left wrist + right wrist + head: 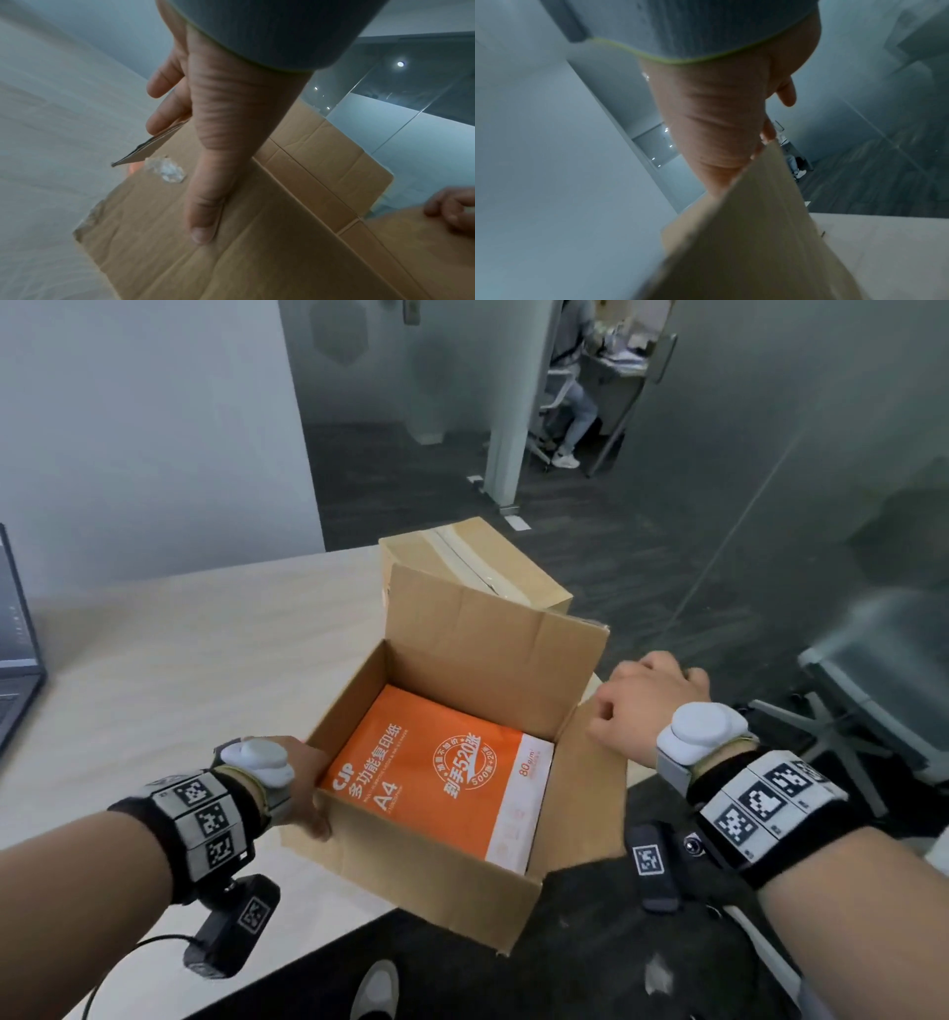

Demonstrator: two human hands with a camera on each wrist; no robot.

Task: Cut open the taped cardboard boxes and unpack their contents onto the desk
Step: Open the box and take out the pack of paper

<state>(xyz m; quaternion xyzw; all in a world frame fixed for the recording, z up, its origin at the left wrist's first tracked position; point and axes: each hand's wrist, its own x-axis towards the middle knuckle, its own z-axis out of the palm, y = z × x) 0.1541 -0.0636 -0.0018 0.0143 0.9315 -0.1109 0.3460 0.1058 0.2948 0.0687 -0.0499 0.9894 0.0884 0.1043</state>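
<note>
An open cardboard box (pixel 411 860) stands on the pale desk (pixel 179 660), its near corner past the desk's front edge. Inside lies an orange and white ream of A4 paper (pixel 436 762). My left hand (pixel 303 783) holds the box's left flap (pixel 231 253), thumb (pixel 203 213) flat on top and fingers (pixel 164 113) under its edge. My right hand (pixel 647 701) grips the right flap (pixel 744 243), thumb along the card and fingers curled over the edge. Behind stands a second box (pixel 462 557), closed and taped along its top.
A laptop (pixel 15 660) sits at the desk's left edge. An office chair (pixel 873 685) is on the dark floor to the right, behind a glass wall. A person sits at a far desk (pixel 575 377).
</note>
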